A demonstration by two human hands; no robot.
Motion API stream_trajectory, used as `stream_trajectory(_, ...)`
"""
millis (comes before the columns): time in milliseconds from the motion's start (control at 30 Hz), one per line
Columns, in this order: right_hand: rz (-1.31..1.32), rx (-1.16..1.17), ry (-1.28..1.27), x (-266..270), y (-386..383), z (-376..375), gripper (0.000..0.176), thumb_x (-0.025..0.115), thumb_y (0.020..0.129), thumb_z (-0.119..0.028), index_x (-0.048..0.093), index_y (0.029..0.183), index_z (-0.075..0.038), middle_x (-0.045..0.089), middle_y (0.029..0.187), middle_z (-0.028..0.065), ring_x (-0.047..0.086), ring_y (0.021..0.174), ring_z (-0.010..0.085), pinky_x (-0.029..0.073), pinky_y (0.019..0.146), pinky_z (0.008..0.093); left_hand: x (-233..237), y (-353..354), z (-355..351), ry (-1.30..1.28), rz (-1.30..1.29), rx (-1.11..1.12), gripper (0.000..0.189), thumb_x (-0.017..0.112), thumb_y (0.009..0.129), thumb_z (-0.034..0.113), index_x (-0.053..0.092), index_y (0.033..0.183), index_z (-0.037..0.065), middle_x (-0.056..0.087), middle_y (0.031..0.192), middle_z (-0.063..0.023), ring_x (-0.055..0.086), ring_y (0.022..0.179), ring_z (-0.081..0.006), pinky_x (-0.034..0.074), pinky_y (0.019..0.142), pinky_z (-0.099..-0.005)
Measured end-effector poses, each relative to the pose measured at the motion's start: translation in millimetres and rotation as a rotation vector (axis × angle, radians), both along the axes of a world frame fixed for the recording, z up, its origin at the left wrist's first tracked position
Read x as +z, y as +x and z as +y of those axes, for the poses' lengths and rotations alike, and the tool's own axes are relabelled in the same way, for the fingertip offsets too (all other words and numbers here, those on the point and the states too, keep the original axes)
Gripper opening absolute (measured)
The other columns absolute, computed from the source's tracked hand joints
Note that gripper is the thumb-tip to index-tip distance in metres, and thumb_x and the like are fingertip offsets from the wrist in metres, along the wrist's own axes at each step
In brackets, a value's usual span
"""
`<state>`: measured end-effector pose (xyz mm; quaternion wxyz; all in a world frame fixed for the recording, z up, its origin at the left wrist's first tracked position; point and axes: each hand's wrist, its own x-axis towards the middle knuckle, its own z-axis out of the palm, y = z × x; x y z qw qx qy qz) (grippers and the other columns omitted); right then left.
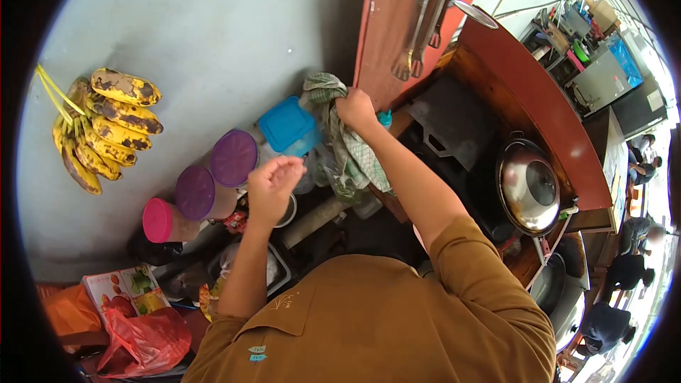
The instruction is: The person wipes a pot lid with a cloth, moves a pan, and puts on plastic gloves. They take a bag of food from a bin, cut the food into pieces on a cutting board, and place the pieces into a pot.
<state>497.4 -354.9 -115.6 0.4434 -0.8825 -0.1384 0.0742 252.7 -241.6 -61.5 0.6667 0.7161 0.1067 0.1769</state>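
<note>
My right hand (pixel 357 110) grips a green-and-white checked cloth (pixel 358 152), which hangs down beside the red-brown wooden panel. My left hand (pixel 273 188) is raised, its fingers curled together, and nothing shows in it. Just beyond that hand stands a container with a blue lid (pixel 289 125). Two tubs with purple lids (pixel 235 158) and one with a pink lid (pixel 160 220) line the wall to the left. A clear plastic bag (pixel 325 170) lies between my left hand and the cloth.
Bananas (pixel 106 131) hang on the grey wall. Metal utensils (pixel 418 28) hang from the wooden panel (pixel 386 35). At right, a wok with a shiny domed lid (pixel 528 184) sits on the cooking area. A red plastic bag (pixel 145 340) lies at lower left. Several people sit far right.
</note>
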Motion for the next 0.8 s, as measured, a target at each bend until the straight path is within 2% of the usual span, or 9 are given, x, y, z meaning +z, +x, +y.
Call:
stream_trajectory(133,0.047,0.017,-0.105,-22.6,33.3,48.3,0.043,0.059,0.08,-0.017,0.058,0.113,0.009,0.062,0.115,0.0333,0.061,0.11,0.0448,0.05,0.096,0.0461,-23.1,-21.4,9.0,0.041,0.183,0.016,0.018,0.07,0.088,0.008,0.068,0.101,-0.004,0.071,0.09,-0.0053,0.066,0.083,-0.0089,0.051,0.076,-0.0226)
stream_trajectory(300,0.102,0.016,-0.144,-32.8,49.2,76.5,0.061,0.072,0.077,-0.029,0.055,0.119,0.012,0.055,0.129,0.0322,0.056,0.121,0.0399,0.046,0.102,0.0435,-42.3,-20.8,19.5,0.195,0.115,-0.1,0.022,0.071,0.085,0.008,0.068,0.104,-0.003,0.07,0.109,-0.0139,0.066,0.102,-0.0182,0.051,0.089,-0.0303)
stream_trajectory(367,0.416,0.213,0.197,-45.8,57.7,73.5,0.088,0.073,0.079,-0.041,0.039,0.136,0.017,0.05,0.134,0.0348,0.05,0.129,0.0389,0.04,0.107,0.0391,-38.9,-13.9,21.8,0.326,0.095,-0.154,0.022,0.07,0.086,0.008,0.068,0.105,-0.002,0.068,0.116,-0.0162,0.064,0.11,-0.0203,0.05,0.093,-0.0322)
stream_trajectory(400,0.425,0.184,0.2,-44.7,57.4,67.0,0.088,0.073,0.079,-0.041,0.039,0.136,0.017,0.05,0.134,0.0348,0.05,0.129,0.0389,0.04,0.107,0.0391,-31.5,-8.9,21.2,0.41,0.104,-0.183,0.024,0.071,0.084,0.01,0.069,0.105,-0.002,0.066,0.119,-0.0185,0.063,0.113,-0.0245,0.049,0.095,-0.0347)
stream_trajectory(500,-0.054,0.403,-0.089,-8.6,36.2,25.4,0.075,0.067,0.086,-0.043,0.048,0.136,0.009,0.054,0.135,0.0268,0.051,0.129,0.0308,0.037,0.11,0.0381,-36.8,2.1,13.2,0.509,0.107,-0.279,0.027,0.072,0.081,0.012,0.069,0.105,-0.001,0.065,0.123,-0.021,0.062,0.117,-0.0315,0.046,0.099,-0.0382)
stream_trajectory(533,-0.041,0.369,-0.096,11.4,23.0,4.7,0.075,0.067,0.086,-0.043,0.048,0.136,0.009,0.054,0.135,0.0268,0.051,0.129,0.0308,0.037,0.11,0.0381,-40.0,7.1,10.7,0.538,0.087,-0.295,0.027,0.072,0.081,0.013,0.069,0.104,0.0,0.065,0.123,-0.0211,0.062,0.116,-0.0343,0.046,0.099,-0.0391)
stream_trajectory(667,0.14,0.395,0.545,70.5,-50.0,-100.8,0.058,0.062,0.093,-0.032,0.052,0.132,0.009,0.061,0.126,0.0212,0.057,0.121,0.0296,0.042,0.105,0.0383,-62.7,28.9,-17.1,0.537,0.007,-0.479,0.025,0.073,0.081,0.014,0.07,0.101,0.0,0.066,0.121,-0.0205,0.063,0.113,-0.0337,0.047,0.097,-0.039)
stream_trajectory(733,0.341,0.297,0.985,67.0,-100.1,-151.9,0.054,0.06,0.095,-0.034,0.055,0.131,0.006,0.063,0.124,0.018,0.059,0.118,0.0276,0.043,0.105,0.0402,-85.1,45.6,-40.3,0.592,-0.016,-0.595,0.028,0.073,0.08,0.015,0.069,0.104,0.0,0.065,0.12,-0.0196,0.062,0.113,-0.0342,0.048,0.097,-0.0397)
stream_trajectory(800,0.339,0.243,1.154,53.7,-155.0,-199.6,0.054,0.059,0.095,-0.036,0.054,0.132,0.003,0.062,0.125,0.0177,0.059,0.118,0.0273,0.043,0.105,0.043,-108.5,64.0,-65.5,0.644,-0.048,-0.711,0.03,0.073,0.08,0.015,0.067,0.106,0.001,0.065,0.12,-0.0187,0.062,0.112,-0.0347,0.048,0.096,-0.0405)
